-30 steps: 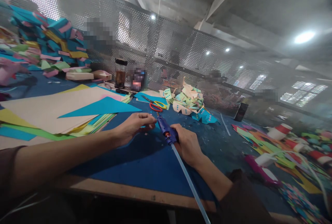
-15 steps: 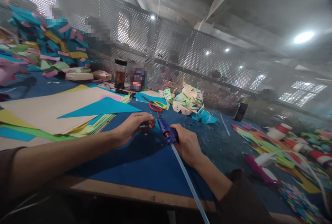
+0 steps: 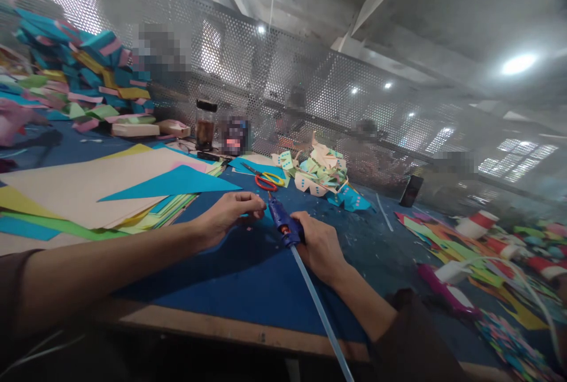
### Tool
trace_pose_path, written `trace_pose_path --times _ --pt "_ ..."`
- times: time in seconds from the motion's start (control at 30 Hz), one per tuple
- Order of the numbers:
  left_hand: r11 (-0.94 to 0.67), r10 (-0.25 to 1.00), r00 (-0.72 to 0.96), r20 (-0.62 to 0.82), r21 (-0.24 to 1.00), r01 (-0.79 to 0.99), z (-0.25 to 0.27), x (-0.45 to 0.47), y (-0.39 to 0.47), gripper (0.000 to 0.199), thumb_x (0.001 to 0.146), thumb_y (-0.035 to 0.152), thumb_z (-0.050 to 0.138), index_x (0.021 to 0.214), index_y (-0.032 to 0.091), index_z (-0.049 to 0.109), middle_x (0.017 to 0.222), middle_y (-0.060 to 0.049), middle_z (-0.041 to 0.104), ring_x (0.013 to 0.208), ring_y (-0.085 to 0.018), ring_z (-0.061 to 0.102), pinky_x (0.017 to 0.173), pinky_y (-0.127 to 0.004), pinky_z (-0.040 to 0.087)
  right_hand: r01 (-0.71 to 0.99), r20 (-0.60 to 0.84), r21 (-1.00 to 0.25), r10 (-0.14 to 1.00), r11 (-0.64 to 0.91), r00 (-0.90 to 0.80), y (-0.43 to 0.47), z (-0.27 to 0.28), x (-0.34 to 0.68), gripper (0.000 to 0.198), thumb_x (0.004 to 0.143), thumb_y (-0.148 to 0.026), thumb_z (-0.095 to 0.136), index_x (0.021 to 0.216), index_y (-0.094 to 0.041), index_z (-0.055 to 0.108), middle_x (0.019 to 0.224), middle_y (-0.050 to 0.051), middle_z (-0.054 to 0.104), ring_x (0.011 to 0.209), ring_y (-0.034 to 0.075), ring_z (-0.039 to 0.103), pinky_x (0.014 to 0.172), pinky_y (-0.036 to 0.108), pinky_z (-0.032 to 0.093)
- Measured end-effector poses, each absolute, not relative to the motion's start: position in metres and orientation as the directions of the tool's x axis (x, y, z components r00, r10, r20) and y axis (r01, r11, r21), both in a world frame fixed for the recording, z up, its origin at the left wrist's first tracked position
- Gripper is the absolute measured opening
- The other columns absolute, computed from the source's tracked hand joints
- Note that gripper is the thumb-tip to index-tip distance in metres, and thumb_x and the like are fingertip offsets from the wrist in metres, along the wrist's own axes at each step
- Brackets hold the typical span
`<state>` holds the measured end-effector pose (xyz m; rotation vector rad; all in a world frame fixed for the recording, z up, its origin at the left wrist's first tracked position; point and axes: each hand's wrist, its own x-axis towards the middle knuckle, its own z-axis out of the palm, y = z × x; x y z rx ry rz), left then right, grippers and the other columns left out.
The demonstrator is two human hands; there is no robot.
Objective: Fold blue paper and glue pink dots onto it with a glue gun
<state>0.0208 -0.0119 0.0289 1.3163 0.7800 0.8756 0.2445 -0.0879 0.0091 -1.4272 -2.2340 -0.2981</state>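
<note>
Left forearm (image 3: 115, 270) bare, reaching in long slant from lower left toward middle. Left wrist (image 3: 201, 233) nearly straight. Left hand (image 3: 233, 211) with fingers curled inward, tips bunched; whether anything pinched between them, cannot tell. Right forearm (image 3: 370, 302) bare, shorter in view, angled up and leftward. Right hand (image 3: 321, 243) closed in firm grip, back of hand showing, fingers partly hidden. Hands near each other, not touching. Dark sleeves (image 3: 416, 340) end below both elbows.

Dark-lidded jar (image 3: 206, 127) before perforated screen (image 3: 319, 90); dark slab (image 3: 411, 191) farther right; red-and-white cup (image 3: 477, 224) right of slab.
</note>
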Motion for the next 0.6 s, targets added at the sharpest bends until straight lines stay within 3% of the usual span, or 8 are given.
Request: trace_pose_path --times 0.6 --pt "-0.189 0.881 0.422 0.215 0.977 -0.104 0.0335 0.0202 -0.0142 0.009 0.075 0.025 0.068 0.070 0.018 0.068 0.074 -0.001 0.061 0.074 -0.015 0.055 0.074 -0.030 0.042 0.909 0.496 -0.013 0.792 0.417 -0.357 -0.0889 0.0107 0.2426 0.026 0.088 -0.019 0.059 0.114 -0.019 0.054 0.096 0.007 0.071 0.087 0.026 0.068 0.071 0.031 0.043"
